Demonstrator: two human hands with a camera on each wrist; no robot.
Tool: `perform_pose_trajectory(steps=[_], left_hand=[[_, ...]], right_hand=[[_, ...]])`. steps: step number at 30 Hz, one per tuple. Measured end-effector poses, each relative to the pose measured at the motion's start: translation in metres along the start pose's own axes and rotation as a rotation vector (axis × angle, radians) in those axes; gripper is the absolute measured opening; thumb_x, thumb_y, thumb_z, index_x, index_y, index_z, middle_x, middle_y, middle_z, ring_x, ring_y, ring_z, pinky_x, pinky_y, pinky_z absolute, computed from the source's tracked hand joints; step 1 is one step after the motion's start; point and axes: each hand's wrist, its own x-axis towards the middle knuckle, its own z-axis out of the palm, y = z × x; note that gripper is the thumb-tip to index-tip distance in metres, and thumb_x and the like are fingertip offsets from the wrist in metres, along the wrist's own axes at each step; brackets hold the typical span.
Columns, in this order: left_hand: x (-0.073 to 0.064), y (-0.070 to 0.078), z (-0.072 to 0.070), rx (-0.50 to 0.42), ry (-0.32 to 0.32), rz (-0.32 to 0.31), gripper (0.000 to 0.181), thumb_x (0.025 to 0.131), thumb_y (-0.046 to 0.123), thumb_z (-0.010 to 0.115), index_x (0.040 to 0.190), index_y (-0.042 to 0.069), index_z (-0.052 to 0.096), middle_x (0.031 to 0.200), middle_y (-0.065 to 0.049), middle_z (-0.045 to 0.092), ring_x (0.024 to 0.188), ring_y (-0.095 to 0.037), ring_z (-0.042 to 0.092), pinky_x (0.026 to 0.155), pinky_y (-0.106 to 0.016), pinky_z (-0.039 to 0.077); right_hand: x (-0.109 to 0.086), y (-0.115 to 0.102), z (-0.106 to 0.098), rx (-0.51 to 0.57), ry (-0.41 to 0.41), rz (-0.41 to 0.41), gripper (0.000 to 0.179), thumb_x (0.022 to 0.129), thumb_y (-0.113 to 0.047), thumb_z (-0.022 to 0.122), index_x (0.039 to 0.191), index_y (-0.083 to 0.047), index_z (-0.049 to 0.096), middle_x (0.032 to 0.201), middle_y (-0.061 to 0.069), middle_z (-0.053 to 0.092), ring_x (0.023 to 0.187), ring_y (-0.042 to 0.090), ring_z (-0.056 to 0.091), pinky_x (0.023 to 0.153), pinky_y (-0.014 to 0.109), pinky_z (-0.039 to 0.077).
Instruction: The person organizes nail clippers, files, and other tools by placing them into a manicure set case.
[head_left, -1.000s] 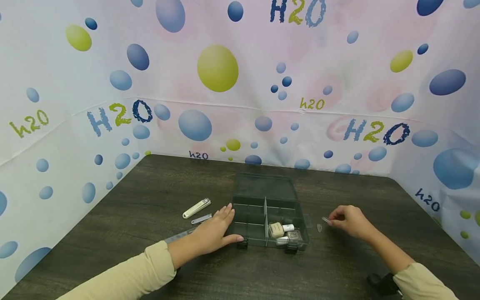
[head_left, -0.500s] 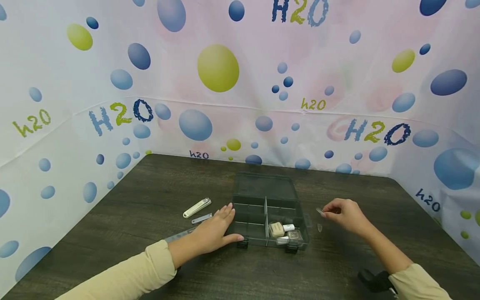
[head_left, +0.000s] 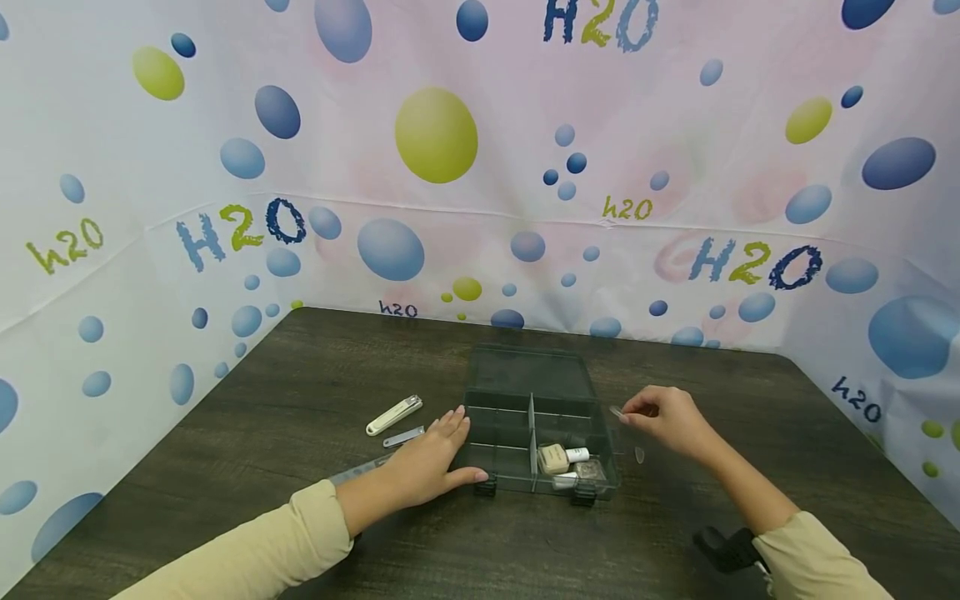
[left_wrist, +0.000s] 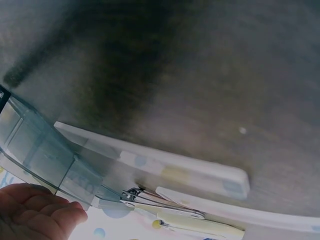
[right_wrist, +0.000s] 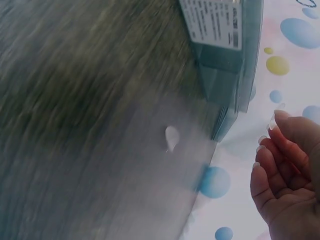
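A dark transparent organizer box (head_left: 495, 460) stands with its lid (head_left: 528, 372) raised at the back. My left hand (head_left: 420, 468) rests against its left side, fingers extended and thumb near the front latch. Just right of the box, my right hand (head_left: 671, 421) pinches a small clear false nail (head_left: 617, 412) between thumb and forefinger, also seen in the right wrist view. A second clear false nail (head_left: 639, 455) lies on the table below that hand. In the box's front right compartment are a beige nail polish bottle (head_left: 553, 459) and a clear-looking one (head_left: 590, 471), both with white caps.
Left of the box lie a large nail clipper (head_left: 393, 416) and a smaller one (head_left: 403, 437). A long flat grey strip (head_left: 352, 472) is partly hidden under my left forearm. A divider (head_left: 532, 433) splits the box. A patterned curtain (head_left: 435, 275) hangs behind the table.
My right hand has moved left and away from me, carrying the pinched false nail closer to the box's right side. My left hand has stayed in place.
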Motion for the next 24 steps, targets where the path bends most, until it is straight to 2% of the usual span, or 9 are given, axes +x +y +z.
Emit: perform_pose_trajectory(steps=[13, 24], left_hand=[[-0.001, 0.001, 0.001, -0.008, 0.004, -0.01, 0.08, 0.088, 0.051, 0.054, 0.138, -0.008, 0.037, 0.148, -0.024, 0.028, 0.136, -0.04, 0.031, 0.106, -0.05, 0.036], [-0.001, 0.0, 0.002, -0.005, 0.004, -0.013, 0.079, 0.087, 0.051, 0.056, 0.138, -0.007, 0.037, 0.148, -0.024, 0.028, 0.135, -0.04, 0.031, 0.105, -0.05, 0.036]], right_hand=[[0.023, -0.027, 0.018, 0.04, -0.053, -0.055, 0.005, 0.083, -0.006, 0.068, 0.083, -0.002, 0.07, 0.08, 0.006, 0.064, 0.065, 0.006, 0.054, 0.056, 0.021, 0.047], [0.039, -0.036, 0.04, 0.036, -0.129, -0.058, 0.005, 0.082, -0.004, 0.068, 0.083, -0.001, 0.071, 0.08, 0.007, 0.064, 0.068, 0.011, 0.056, 0.057, 0.022, 0.047]])
